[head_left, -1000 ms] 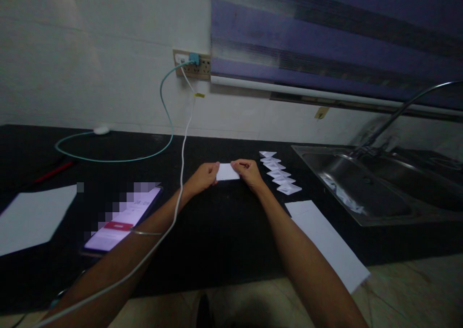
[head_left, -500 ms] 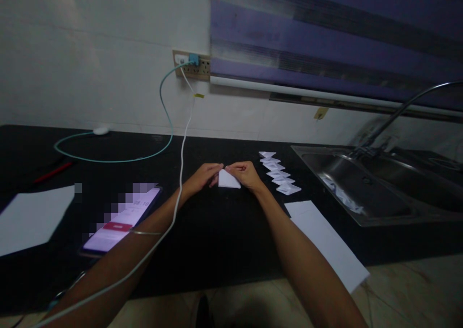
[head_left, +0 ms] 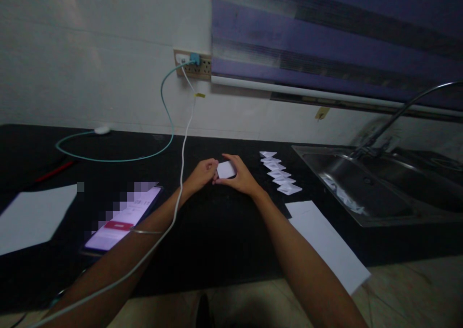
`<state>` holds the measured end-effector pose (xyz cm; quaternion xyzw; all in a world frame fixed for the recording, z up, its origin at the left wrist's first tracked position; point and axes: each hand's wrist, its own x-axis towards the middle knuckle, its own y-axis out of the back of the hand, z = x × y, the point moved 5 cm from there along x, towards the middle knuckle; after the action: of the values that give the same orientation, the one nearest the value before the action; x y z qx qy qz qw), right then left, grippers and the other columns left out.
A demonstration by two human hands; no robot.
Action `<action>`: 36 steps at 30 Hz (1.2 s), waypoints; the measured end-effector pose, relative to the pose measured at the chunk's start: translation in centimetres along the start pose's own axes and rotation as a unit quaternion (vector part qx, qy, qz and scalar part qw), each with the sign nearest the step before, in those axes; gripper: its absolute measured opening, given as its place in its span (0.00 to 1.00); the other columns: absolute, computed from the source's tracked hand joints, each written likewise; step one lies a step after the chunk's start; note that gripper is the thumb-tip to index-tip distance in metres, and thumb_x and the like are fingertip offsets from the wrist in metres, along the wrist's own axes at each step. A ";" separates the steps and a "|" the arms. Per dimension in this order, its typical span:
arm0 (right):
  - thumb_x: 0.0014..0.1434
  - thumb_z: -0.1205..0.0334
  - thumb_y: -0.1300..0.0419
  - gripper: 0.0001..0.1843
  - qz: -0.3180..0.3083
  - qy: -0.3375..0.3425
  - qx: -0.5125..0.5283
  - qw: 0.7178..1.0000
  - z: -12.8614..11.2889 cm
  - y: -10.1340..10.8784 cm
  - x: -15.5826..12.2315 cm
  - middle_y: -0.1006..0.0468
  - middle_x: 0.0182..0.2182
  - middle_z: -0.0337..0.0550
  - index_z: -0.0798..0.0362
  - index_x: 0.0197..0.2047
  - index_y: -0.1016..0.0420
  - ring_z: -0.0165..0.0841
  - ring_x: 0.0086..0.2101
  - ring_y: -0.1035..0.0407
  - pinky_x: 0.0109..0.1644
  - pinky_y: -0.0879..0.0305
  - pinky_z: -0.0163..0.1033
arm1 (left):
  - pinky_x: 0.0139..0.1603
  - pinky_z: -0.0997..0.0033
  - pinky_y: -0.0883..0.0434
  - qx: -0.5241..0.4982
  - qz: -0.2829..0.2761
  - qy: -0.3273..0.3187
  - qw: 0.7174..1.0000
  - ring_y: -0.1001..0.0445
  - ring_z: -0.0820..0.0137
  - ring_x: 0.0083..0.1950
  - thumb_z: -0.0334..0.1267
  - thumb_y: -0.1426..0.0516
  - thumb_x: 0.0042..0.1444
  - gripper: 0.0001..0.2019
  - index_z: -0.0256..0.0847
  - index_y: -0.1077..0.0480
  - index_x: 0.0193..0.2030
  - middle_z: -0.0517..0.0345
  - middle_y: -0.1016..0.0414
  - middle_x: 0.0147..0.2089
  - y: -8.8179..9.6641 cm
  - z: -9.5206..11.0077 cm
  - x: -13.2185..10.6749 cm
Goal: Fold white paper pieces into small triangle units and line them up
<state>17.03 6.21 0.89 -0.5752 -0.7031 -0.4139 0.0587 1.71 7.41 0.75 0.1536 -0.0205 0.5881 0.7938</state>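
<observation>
A small folded white paper (head_left: 226,169) is held just above the black counter (head_left: 202,236), between both of my hands. My left hand (head_left: 203,173) pinches its left edge with curled fingers. My right hand (head_left: 241,176) cups it from the right, thumb and fingers closed round its top and bottom. A row of several small folded white paper pieces (head_left: 279,173) lies on the counter just right of my right hand.
A steel sink (head_left: 361,188) with a curved tap (head_left: 401,111) is at the right. White sheets lie at front right (head_left: 325,243) and far left (head_left: 32,217). A lit phone (head_left: 121,219), a white cable (head_left: 183,140), a teal cable (head_left: 119,159) and a red pen (head_left: 54,172) are on the left.
The paper went from a flat strip to a triangle fold, and is now a small square. My right hand turned to cup it; both hands stayed in the same spot.
</observation>
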 end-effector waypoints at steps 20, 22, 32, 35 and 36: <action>0.63 0.56 0.40 0.12 0.029 0.009 0.021 0.999 0.5 0.4 0.1 0.23 0.57 0.50 0.49 0.45 0.18 0.39 0.59 0.30 0.66 0.39 0.50 | 0.20 0.80 0.36 -0.048 -0.032 0.053 0.997 0.26 0.76 0.23 0.39 0.45 0.62 0.10 0.35 0.30 0.34 0.56 0.23 0.27 0.1 0.0 -0.1; 0.64 0.56 0.40 0.11 0.036 0.006 0.009 0.999 0.7 0.4 0.1 0.22 0.56 0.48 0.48 0.44 0.18 0.39 0.58 0.29 0.66 0.38 0.51 | 0.21 0.80 0.36 -0.047 -0.035 0.058 0.997 0.26 0.76 0.24 0.37 0.45 0.63 0.09 0.34 0.30 0.34 0.55 0.22 0.29 0.0 0.0 -0.2; 0.62 0.51 0.39 0.12 0.072 0.021 -0.022 0.997 1.1 0.6 0.5 0.16 0.46 0.45 0.47 0.40 0.17 0.41 0.54 0.28 0.64 0.37 0.54 | 0.21 0.81 0.36 -0.057 -0.032 0.065 0.996 0.25 0.77 0.23 0.36 0.45 0.64 0.09 0.33 0.31 0.35 0.54 0.21 0.31 0.1 -0.7 0.3; 0.63 0.50 0.39 0.12 0.072 0.030 -0.015 0.997 0.6 0.6 0.6 0.16 0.41 0.45 0.47 0.38 0.17 0.40 0.48 0.25 0.59 0.33 0.52 | 0.21 0.80 0.36 -0.047 -0.040 0.062 0.996 0.24 0.76 0.24 0.36 0.45 0.64 0.09 0.32 0.29 0.35 0.51 0.20 0.32 0.1 -0.8 0.3; 0.63 0.50 0.39 0.12 0.070 0.034 -0.016 0.997 0.5 0.5 0.6 0.16 0.40 0.45 0.47 0.38 0.18 0.40 0.46 0.25 0.57 0.32 0.52 | 0.22 0.80 0.36 -0.045 -0.039 0.063 0.996 0.23 0.75 0.24 0.36 0.44 0.64 0.09 0.32 0.28 0.35 0.51 0.20 0.32 0.1 -0.8 0.3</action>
<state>17.49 6.94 1.18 -0.6093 -0.6525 -0.4388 0.1019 1.59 7.97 0.10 0.0807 0.0089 0.5635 0.8221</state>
